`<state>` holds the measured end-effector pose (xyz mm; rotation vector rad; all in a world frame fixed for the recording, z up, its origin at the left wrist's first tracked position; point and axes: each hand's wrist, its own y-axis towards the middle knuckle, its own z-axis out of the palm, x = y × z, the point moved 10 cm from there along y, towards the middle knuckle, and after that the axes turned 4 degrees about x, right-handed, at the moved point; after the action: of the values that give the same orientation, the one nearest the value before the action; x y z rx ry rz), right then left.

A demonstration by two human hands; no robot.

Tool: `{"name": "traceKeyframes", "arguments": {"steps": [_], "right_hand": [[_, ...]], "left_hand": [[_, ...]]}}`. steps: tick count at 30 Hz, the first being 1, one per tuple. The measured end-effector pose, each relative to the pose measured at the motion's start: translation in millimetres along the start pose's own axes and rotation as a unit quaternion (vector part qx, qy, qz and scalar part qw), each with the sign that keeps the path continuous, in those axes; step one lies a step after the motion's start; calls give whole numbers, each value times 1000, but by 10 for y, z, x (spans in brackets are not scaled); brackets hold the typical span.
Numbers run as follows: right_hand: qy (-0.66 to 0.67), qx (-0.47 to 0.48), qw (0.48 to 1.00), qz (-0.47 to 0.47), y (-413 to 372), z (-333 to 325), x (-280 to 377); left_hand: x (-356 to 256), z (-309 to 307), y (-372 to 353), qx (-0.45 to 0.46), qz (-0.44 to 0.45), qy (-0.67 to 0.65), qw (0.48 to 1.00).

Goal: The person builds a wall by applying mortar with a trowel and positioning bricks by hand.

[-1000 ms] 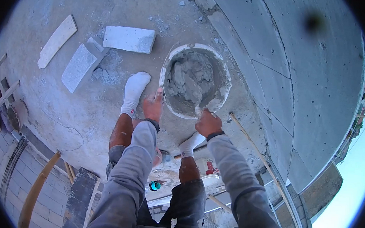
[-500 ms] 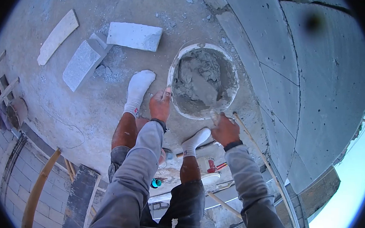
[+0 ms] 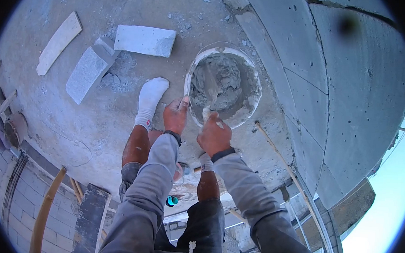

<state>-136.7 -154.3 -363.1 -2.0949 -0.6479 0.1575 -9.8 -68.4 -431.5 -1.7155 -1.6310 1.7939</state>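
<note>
A round bucket (image 3: 258, 93) with a pale rim stands on the floor ahead of me, seen from above. Wet grey mortar (image 3: 230, 76) is heaped inside it. My left hand (image 3: 175, 116) is closed on the near left of the rim. In my right hand (image 3: 214, 135), at the near side of the bucket, is the handle of a trowel (image 3: 211, 85). Its mortar-smeared blade reaches into the left part of the mortar, pointing away from me, and its edges blend with the grey mix.
Cut pale blocks (image 3: 145, 40) and a thin slab (image 3: 60, 43) lie on the floor to the left. A grey block wall (image 3: 355, 90) rises on the right. A long thin pole (image 3: 282, 158) slants beside my right arm. My socked foot (image 3: 153, 92) is left of the bucket.
My right hand has moved left along the near rim. The trowel blade has swung to the left side of the mortar, pointing away from me. My left hand keeps its grip on the rim.
</note>
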Motion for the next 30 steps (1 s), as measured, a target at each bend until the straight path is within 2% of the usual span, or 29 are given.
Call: {"name": "traceKeyframes", "arguments": {"steps": [2, 4, 6, 8, 10, 11, 12, 13, 14, 15, 16, 18, 19, 23, 25, 26, 28, 30], "right_hand": [[6, -44, 998, -33, -90, 124, -64], [-84, -93, 985, -117, -279, 192, -195], [-77, -118, 980, -142, -340, 109, -385], [-74, -53, 982, -166, -395, 54, -480], [-72, -47, 982, -166, -443, 186, -714], [-133, -75, 971, -185, -457, 412, -916], [-164, -90, 963, -193, -477, 342, -966], [-195, -106, 954, -201, -500, 265, -1010], [-82, 0, 984, -161, -455, -87, -988], [33, 109, 986, -118, -455, -267, -972], [34, 112, 986, -119, -467, -419, -942], [55, 187, 980, -36, -488, -432, -1112], [82, 146, 985, -52, -505, -412, -1174], [85, 155, 984, -25, -559, -55, -1420], [-2, 2, 999, -34, -571, -58, -1446], [-3, 2, 999, -34, -548, -37, -1361], [28, 69, 997, 33, -485, 196, -1198], [54, 91, 994, 37, -468, 402, -937]], "left_hand": [[33, -20, 44, -4, 4, 12, 1000], [97, 12, 2, -2, -2, 24, 1000], [24, 0, -9, -14, 30, -40, 999], [-19, -10, -12, -4, 26, -2, 1000], [36, 39, -15, 11, 21, 38, 999], [181, 94, 16, 23, 8, -26, 999], [202, 137, 16, 35, -6, -91, 995], [181, 158, 18, 36, -3, -91, 995], [124, 199, -27, 54, -36, -173, 983], [105, 244, -71, 71, -70, -254, 962], [94, 244, -76, 69, -73, -254, 962], [128, 262, -73, 63, -87, -276, 955], [132, 271, -74, 61, -90, -276, 955], [106, 194, -70, 22, -86, -307, 948], [113, 205, -78, 25, -91, -298, 950], [135, 235, -82, 37, -88, -270, 958], [182, 267, -84, 49, -85, -239, 966], [177, 275, -97, 43, -61, -168, 983]]}}
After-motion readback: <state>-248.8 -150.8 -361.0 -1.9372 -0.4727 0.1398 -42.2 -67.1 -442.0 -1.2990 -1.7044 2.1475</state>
